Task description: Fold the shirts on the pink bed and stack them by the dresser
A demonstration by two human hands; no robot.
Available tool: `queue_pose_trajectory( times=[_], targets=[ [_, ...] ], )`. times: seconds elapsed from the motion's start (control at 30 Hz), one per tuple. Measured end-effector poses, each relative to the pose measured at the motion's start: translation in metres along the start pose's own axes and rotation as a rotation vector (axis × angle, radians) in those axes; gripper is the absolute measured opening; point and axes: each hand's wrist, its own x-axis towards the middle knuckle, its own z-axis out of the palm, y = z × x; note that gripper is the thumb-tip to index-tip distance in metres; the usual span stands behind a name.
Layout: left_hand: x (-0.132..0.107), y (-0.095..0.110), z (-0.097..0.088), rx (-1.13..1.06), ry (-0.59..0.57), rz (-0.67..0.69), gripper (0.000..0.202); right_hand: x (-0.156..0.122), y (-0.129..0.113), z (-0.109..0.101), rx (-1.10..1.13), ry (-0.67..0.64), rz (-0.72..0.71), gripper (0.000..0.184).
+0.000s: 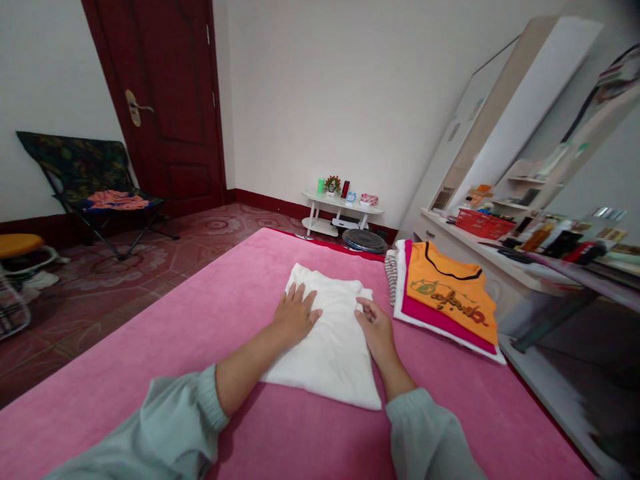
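A folded white garment point(325, 353) lies on the pink bed cover point(200, 320) in front of me. My left hand point(296, 313) rests flat on its upper left part, fingers spread and palm down. At the garment's right edge is my right hand point(375, 323), its fingers bent, with thumb and forefinger together at the cloth near the upper right corner. To the right sits a stack of folded clothes, topped by an orange shirt point(445, 287) with dark neck trim and lettering. Magenta, white and striped cloth shows beneath it.
A dresser point(440, 233) with a red basket point(483, 223) and bottles stands along the right side. Beyond the bed's far edge is a low white table point(320, 200) with small items. On the left are a folding chair point(75, 167) holding clothes and a yellow-topped stool point(20, 243).
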Motion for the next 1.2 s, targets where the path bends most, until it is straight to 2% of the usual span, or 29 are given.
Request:
queue_pose_trajectory(
  times=[0.13, 0.23, 0.3, 0.4, 0.47, 0.53, 0.57, 0.63, 0.7, 0.77, 0.83, 0.9, 0.97, 1.07, 1.13, 1.2],
  targets=[
    [-0.002, 0.004, -0.01, 0.039, 0.062, 0.006, 0.055, 0.006, -0.01, -0.001, -0.115, -0.076, -0.04, 0.045],
    [-0.005, 0.013, -0.019, 0.014, 0.105, 0.149, 0.05, 0.007, -0.012, -0.003, -0.193, -0.114, -0.175, 0.045],
    [-0.011, 0.019, -0.021, -0.046, 0.018, 0.283, 0.054, 0.006, -0.01, -0.005, -0.218, -0.086, -0.249, 0.047],
    [-0.021, 0.028, -0.016, -0.059, -0.114, 0.375, 0.064, 0.003, -0.01, -0.008, -0.407, -0.069, -0.227, 0.047],
    [-0.027, 0.032, -0.011, -0.019, -0.124, 0.365, 0.065, 0.001, -0.015, -0.008, -0.576, -0.042, -0.224, 0.045],
    [-0.03, 0.034, -0.009, 0.001, -0.111, 0.351, 0.064, -0.003, -0.024, -0.005, -0.661, -0.014, -0.311, 0.042],
    [-0.031, 0.034, -0.008, 0.001, -0.104, 0.348, 0.063, -0.005, -0.029, -0.003, -0.661, -0.038, -0.369, 0.042],
    [-0.03, 0.034, -0.007, -0.004, -0.078, 0.335, 0.062, -0.01, -0.036, 0.004, -0.647, -0.171, -0.421, 0.044],
    [-0.026, 0.032, -0.007, -0.003, -0.056, 0.285, 0.061, -0.013, -0.037, 0.011, -0.721, -0.32, -0.346, 0.05],
    [-0.019, 0.027, -0.006, 0.01, -0.055, 0.208, 0.063, -0.013, -0.034, 0.015, -0.871, -0.374, -0.192, 0.059],
    [-0.01, 0.019, -0.005, 0.029, -0.07, 0.137, 0.067, -0.011, -0.03, 0.017, -0.993, -0.355, -0.059, 0.067],
    [0.002, 0.012, -0.006, 0.047, -0.105, 0.101, 0.072, -0.006, -0.028, 0.018, -1.052, -0.323, -0.012, 0.071],
    [0.015, 0.007, -0.007, 0.062, -0.155, 0.085, 0.077, -0.001, -0.029, 0.019, -1.08, -0.283, -0.047, 0.067],
    [0.034, 0.006, -0.007, 0.073, -0.192, 0.054, 0.078, 0.007, -0.033, 0.022, -1.102, -0.182, -0.139, 0.05],
    [0.043, 0.008, -0.003, 0.08, -0.142, 0.017, 0.076, 0.012, -0.034, 0.023, -1.106, -0.121, -0.18, 0.038],
    [0.049, 0.009, 0.003, 0.09, -0.049, -0.018, 0.072, 0.016, -0.031, 0.023, -1.095, -0.094, -0.21, 0.034]
  ],
)
